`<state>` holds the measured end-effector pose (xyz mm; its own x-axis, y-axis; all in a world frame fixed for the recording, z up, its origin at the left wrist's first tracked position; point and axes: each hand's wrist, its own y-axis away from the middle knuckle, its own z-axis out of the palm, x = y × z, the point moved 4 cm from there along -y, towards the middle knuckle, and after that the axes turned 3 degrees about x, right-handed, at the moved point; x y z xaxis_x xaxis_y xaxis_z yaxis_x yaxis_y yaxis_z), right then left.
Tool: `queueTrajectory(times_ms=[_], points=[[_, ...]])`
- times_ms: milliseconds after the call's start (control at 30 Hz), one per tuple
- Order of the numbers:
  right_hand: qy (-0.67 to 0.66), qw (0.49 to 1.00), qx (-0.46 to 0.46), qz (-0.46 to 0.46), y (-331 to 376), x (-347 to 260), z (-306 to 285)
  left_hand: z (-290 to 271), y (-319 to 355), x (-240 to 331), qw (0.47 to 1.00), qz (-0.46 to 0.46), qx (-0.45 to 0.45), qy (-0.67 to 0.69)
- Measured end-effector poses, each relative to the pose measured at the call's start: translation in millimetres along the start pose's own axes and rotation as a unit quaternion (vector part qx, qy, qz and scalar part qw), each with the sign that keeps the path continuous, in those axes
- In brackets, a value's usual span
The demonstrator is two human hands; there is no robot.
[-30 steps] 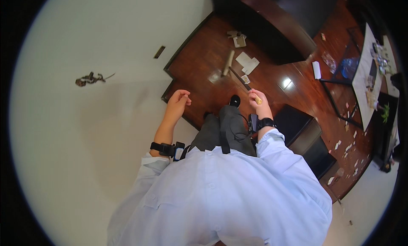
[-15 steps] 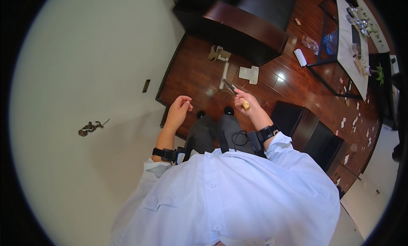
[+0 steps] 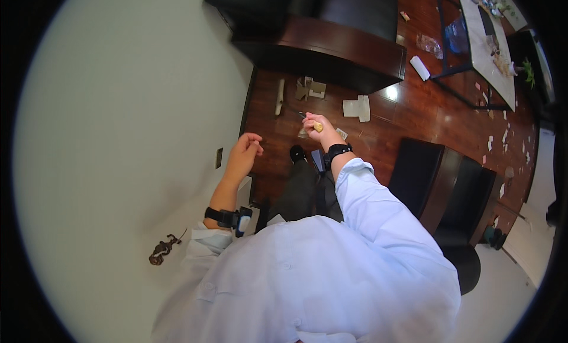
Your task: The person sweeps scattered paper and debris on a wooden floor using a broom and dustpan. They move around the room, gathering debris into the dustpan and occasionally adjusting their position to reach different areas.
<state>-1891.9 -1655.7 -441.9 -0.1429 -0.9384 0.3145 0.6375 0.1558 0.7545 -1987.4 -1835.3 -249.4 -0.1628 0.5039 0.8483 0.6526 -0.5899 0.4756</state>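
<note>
1. Over the floor (image 3: 378, 133) ahead of your feet, your right hand (image 3: 324, 119) grips the tool (image 3: 318, 127) by its handle, fingers wrapped round, the yellow butt end showing.
2. Your left hand (image 3: 244, 149) hangs apart from the tool, on the wall side, fingers curled; you cannot tell from here whether they are fully closed.
3. Containers: a small carton (image 3: 318, 89) lies near the sofa base, its pale inside facing up; contents too small to make out. Flattened white card (image 3: 357, 108) lies to its right. Farther right, you have crumpled clear plastic (image 3: 430, 46) and a blue translucent bag (image 3: 455, 34) by the table frame; the contents of each are unclear.
4. Edges: dark skirting (image 3: 245, 106) borders the floor on your left; the sofa (image 3: 331, 44) closes off the far side. A dark seat (image 3: 414, 171) stands at your right. Between sofa and seat, a strip of floor runs toward the table (image 3: 478, 44).
5. Materials: glossy reddish-brown planks; dark, leather-like upholstery; smooth pale wall (image 3: 118, 106); whitish tabletop over a thin dark frame. The tool's head (image 3: 280, 97) is a pale straight bar, just left of the carton and near the skirting; its dark shaft is partly blurred.
</note>
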Motion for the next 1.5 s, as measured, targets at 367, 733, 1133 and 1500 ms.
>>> queueTrajectory(times_ms=[367,733,1133,1500], points=[[-0.280,0.955,-0.040,-0.091,114.9,-52.2,-132.9,61.9,-48.5,20.7,0.985,-0.026,-0.169,0.004],[-0.192,0.956,0.043,-0.218,239.2,-133.9,-196.5,144.9,-42.9,50.0,0.972,0.005,-0.228,-0.048],[-0.044,0.955,0.094,-0.279,317.4,-328.3,-240.6,296.4,-11.2,81.4,0.972,-0.035,-0.222,-0.063],[0.008,0.924,0.115,-0.366,361.4,-297.5,-262.6,382.0,-10.0,118.9,0.959,0.020,-0.258,-0.116]])
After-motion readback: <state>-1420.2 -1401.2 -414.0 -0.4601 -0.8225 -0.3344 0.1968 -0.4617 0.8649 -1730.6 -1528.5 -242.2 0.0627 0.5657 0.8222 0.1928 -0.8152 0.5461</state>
